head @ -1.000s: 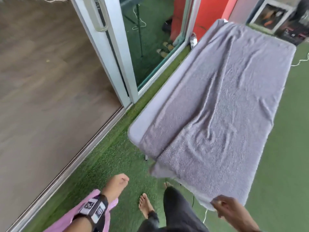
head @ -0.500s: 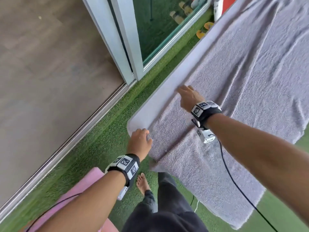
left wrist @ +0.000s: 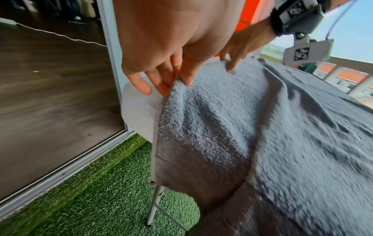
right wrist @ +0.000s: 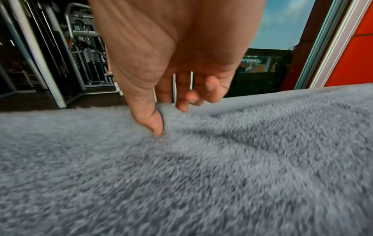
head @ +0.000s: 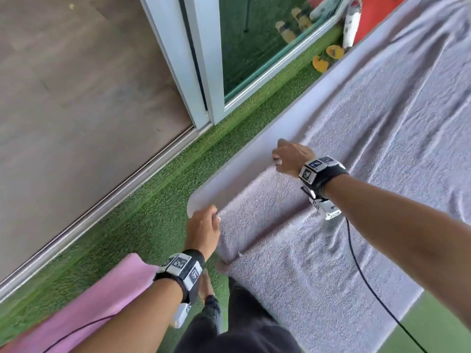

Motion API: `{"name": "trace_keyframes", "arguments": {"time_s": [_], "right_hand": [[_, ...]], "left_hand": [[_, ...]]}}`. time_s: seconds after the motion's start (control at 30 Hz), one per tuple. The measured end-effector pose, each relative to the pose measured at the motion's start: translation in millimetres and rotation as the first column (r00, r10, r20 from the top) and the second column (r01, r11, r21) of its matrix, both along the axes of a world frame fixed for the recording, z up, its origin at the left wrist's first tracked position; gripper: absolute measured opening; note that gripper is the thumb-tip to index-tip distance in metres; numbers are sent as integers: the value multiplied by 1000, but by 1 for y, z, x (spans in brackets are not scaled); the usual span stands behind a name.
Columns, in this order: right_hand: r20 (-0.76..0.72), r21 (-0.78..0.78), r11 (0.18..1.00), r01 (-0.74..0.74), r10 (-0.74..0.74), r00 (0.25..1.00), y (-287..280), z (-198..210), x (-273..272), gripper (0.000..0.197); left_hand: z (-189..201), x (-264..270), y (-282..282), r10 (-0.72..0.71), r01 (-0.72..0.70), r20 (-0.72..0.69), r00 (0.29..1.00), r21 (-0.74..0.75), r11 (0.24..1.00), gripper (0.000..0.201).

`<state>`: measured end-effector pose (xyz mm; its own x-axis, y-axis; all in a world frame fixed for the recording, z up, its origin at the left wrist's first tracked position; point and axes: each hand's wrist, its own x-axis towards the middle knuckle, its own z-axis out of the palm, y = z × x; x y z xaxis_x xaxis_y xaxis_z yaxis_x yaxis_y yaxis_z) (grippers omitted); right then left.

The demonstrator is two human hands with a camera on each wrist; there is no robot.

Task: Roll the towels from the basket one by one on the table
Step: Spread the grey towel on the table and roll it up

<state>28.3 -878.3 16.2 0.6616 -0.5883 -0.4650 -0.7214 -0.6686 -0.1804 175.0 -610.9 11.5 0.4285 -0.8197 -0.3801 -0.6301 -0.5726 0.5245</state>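
A large grey towel (head: 356,154) lies spread over a white folding table (head: 244,159), its near end hanging off the front. My left hand (head: 204,225) pinches the towel's left edge (left wrist: 177,83) near the table's front corner. Farther along the same edge my right hand (head: 288,156) pinches the towel (right wrist: 161,111) between thumb and fingers. The stretch of edge between both hands is lifted a little off the table. A pink towel (head: 96,299) shows at the lower left; what it rests in is out of view.
Green artificial turf (head: 142,225) covers the floor around the table. A sliding glass door frame (head: 196,59) and wooden floor (head: 76,98) lie to the left. Yellow slippers (head: 328,57) sit by the table's far left side. A black cable (head: 362,271) trails from my right wrist.
Both hands have come up to the towel's left edge and taken hold of it; the edge between them has lifted. The right hand earlier held the hanging near end.
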Motion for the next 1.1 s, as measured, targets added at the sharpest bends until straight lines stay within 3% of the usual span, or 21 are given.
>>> {"name": "trace_keyframes", "arguments": {"time_s": [0.13,0.27,0.37,0.5,0.6,0.73,0.8,0.87,0.9,0.97,1.1], "right_hand": [[-215,-6,1000,-18,17,977,-37,13,5,25],[-251,-57,998,26,-39,967,-82,30,12,30],[-160,-116,989,87,-105,981,-110,39,21,21],[81,-57,987,147,-142,987,-124,45,38,15],[282,-29,980,198,-182,942,-125,44,47,9],[402,2,954,300,-275,873,-128,20,53,21],[391,33,966,256,-248,886,-124,10,56,45],[333,103,977,188,-212,919,-111,8,57,70],[318,135,973,185,-219,922,-100,8,56,73],[320,167,960,223,-267,909,-71,9,46,61],[372,294,916,273,-373,850,19,12,-17,34]], "left_hand": [[13,35,-5,97,-98,-78,992,-18,995,11],[19,75,-10,118,-121,-37,992,-68,990,10],[19,92,-13,110,-110,-5,994,-54,992,4],[17,96,-18,140,-140,-19,990,-24,990,9],[13,94,-18,184,-184,15,983,28,982,27],[9,89,-18,249,-251,41,968,47,967,25],[6,88,-19,323,-326,59,945,49,944,32],[3,88,-14,339,-357,131,932,156,921,46],[2,86,-10,343,-370,148,927,222,902,50],[2,79,3,360,-383,131,924,281,880,46],[-10,50,57,350,-348,38,936,250,904,28]]}}
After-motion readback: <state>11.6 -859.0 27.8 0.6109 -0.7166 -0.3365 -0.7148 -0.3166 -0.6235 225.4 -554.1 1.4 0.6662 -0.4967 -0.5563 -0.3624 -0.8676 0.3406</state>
